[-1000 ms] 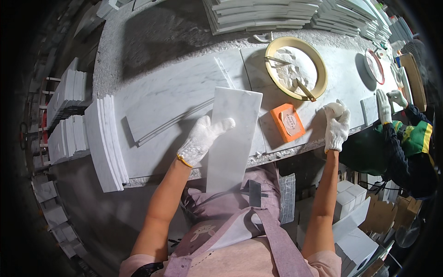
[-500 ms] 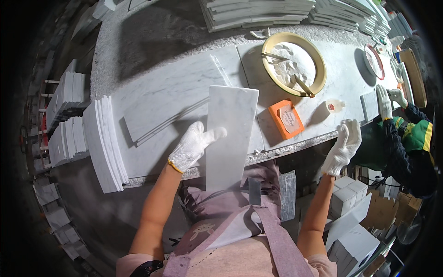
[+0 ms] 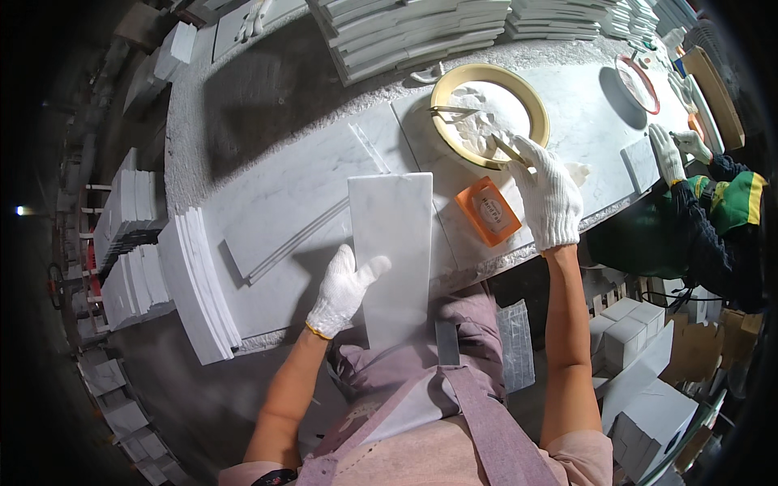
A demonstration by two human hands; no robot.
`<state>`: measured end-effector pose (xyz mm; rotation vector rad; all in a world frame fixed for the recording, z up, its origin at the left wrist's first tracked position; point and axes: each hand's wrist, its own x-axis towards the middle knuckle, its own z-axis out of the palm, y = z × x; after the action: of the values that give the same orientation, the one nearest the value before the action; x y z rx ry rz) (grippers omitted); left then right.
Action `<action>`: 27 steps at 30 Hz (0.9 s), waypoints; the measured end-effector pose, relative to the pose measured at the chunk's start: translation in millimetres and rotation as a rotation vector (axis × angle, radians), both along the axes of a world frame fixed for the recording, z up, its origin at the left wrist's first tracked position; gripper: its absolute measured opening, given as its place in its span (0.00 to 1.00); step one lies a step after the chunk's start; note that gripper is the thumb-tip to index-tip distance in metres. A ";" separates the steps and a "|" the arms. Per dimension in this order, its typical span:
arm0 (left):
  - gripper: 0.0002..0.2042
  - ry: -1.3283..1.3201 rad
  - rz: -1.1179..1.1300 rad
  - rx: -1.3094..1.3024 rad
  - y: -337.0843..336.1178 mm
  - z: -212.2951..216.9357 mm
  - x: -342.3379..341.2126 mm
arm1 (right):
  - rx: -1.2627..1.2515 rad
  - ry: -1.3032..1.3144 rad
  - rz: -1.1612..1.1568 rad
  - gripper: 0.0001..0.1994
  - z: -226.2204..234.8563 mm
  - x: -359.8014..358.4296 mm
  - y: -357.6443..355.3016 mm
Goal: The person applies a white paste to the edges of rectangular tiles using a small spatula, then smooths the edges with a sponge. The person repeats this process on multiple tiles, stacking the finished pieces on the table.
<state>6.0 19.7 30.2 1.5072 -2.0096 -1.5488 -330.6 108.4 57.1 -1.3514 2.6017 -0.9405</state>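
My left hand [image 3: 340,293], in a white knit glove, grips the left edge of a long white marble tile [image 3: 391,243], thumb across its face. The tile is tilted up in front of me, its lower end by my apron. My right hand [image 3: 549,194], gloved too, is at the near right rim of a yellow bowl [image 3: 537,105] of white powder or paste. Its thumb and fingers close round the handle end of a scraper [image 3: 504,148] standing in the bowl. A second flat tool [image 3: 454,109] lies across the bowl's left rim.
An orange box [image 3: 489,212] lies beside the tile; a small pale bottle [image 3: 579,172] is mostly behind my right hand. Marble slabs [image 3: 284,202] lie on the bench, with tile stacks [image 3: 421,32] behind and upright tiles [image 3: 194,283] at left. A co-worker's gloved hands [image 3: 668,154] are at far right.
My right hand has moved left and forward from open air to the scraper handle at the bowl. My left hand still holds the tile, which has shifted slightly. The view has turned somewhat.
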 end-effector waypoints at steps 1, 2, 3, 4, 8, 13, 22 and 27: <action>0.26 -0.018 0.024 0.020 0.7 -2.6 -0.9 | -0.002 0.070 0.016 0.17 -1.0 -1.8 -1.7; 0.25 -0.099 0.051 0.044 1.4 -5.0 -1.7 | -0.006 0.071 0.024 0.16 -1.7 -3.6 -3.0; 0.24 -0.028 0.059 0.007 3.3 -6.2 -2.5 | 0.005 0.065 0.023 0.14 -2.5 -4.9 -3.6; 0.23 -0.020 0.069 -0.023 5.1 -7.1 -4.9 | 0.023 0.057 0.017 0.13 -2.6 -6.5 -3.6; 0.19 0.214 0.170 0.009 -1.3 2.6 -25.6 | -0.115 -0.081 -0.028 0.11 -1.1 -11.7 0.4; 0.34 0.260 -0.135 -0.140 -60.2 50.1 -46.3 | -0.216 -0.337 -0.096 0.11 -0.3 -14.5 4.2; 0.39 -0.068 -0.507 -0.166 -137.4 110.0 -99.8 | -0.129 -0.661 -0.219 0.12 -10.1 -22.1 -10.9; 0.39 -0.100 -0.586 -0.064 -156.5 116.1 -126.9 | -0.239 -0.939 -0.245 0.15 4.1 -21.4 -8.5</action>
<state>-120.9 -136.7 146.3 1.0354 -2.6970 -1.5878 -352.0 99.9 61.1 -0.3996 1.9536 -1.4862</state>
